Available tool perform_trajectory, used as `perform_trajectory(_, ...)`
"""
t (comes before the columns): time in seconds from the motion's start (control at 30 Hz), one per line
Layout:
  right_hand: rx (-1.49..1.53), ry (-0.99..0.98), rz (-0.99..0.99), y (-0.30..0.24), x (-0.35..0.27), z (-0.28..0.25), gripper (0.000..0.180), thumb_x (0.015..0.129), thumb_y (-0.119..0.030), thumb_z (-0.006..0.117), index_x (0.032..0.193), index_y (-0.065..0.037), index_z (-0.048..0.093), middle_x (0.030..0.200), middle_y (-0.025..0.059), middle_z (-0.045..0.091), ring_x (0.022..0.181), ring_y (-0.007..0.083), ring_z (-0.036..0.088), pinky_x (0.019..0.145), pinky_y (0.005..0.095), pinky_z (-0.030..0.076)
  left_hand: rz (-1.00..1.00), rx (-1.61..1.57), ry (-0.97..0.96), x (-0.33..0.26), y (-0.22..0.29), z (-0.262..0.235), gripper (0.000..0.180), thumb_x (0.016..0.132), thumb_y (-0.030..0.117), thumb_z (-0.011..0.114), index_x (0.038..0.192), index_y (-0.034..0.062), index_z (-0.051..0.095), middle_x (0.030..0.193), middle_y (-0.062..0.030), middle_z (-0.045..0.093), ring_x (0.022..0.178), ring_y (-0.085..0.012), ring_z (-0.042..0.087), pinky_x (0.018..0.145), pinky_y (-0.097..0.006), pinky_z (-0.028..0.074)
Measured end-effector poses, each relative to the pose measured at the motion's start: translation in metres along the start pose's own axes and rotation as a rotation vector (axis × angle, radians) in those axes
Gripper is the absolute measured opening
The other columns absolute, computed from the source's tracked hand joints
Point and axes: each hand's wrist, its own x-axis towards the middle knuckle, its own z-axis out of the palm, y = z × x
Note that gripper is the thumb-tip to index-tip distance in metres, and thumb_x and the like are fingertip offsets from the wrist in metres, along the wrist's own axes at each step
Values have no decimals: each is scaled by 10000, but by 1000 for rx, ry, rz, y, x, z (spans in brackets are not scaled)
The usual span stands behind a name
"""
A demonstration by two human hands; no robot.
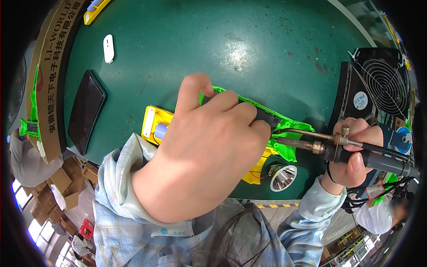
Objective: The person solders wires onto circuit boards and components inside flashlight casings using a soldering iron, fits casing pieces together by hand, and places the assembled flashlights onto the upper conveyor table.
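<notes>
My right hand (356, 151) grips a soldering iron (351, 156) with a thin feed tube clamped along it. Its tip points left, reaching the dark inside of a green plastic housing (296, 129). Over that housing curls my left hand (209, 142), its fingertips mostly hidden behind the knuckles, holding the shell against the table. A yellow plastic casing (151, 118) with a blue-violet cylindrical cell (160, 131) shows left of my left hand. Below the housing, a shiny round reflector (283, 178) with thin red wires lies beside a yellow part (255, 171).
A dark phone (87, 113) and a white oval piece (108, 49) lie on the green table (155, 53) at left. A cardboard box (53, 80) lines the left edge. A fan with a wire guard (384, 80) stands at right, near dark cables (356, 198).
</notes>
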Motion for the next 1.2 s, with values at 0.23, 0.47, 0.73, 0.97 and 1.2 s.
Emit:
perform_trajectory(0.23, -33, 23, 11, 0, -1, 1, 326, 621, -268, 600, 673, -8, 411, 550, 66, 416, 442, 114, 354, 428, 232, 297, 1, -29, 11, -1, 0, 1, 95, 619, 43, 545, 673, 122, 551, 614, 14, 461, 654, -153, 465, 748, -338, 287)
perform_trajectory(0.47, -44, 22, 8, 2, -1, 2, 325, 624, -271, 599, 669, -13, 408, 555, 63, 419, 443, 109, 350, 431, 230, 294, 11, -38, 0, -1, -2, 1, 88, 621, 46, 546, 670, 119, 546, 609, 10, 456, 654, -155, 464, 735, -344, 286)
perform_trajectory(0.73, -80, 24, -23, 1, -1, 0, 336, 637, -279, 605, 678, -3, 417, 559, 66, 422, 451, 116, 370, 428, 234, 309, 7, -44, 2, 1, -2, 1, 75, 622, 52, 555, 654, 119, 542, 598, 9, 455, 656, -157, 466, 727, -336, 286)
perform_trajectory(0.97, -95, 10, 23, 1, -2, 5, 273, 623, -249, 532, 638, -44, 353, 547, 39, 331, 489, 109, 296, 436, 224, 242, -13, -53, -38, 0, -2, -1, 71, 636, 55, 557, 667, 118, 543, 605, 7, 463, 663, -161, 470, 734, -339, 278)
perform_trajectory(1.2, -75, -5, 20, -4, -3, 0, 248, 637, -217, 525, 667, -36, 359, 590, 50, 357, 523, 111, 308, 469, 225, 260, 20, -65, -26, 0, -1, -4, 66, 643, 55, 552, 677, 111, 541, 622, -1, 473, 665, -168, 467, 739, -341, 273)
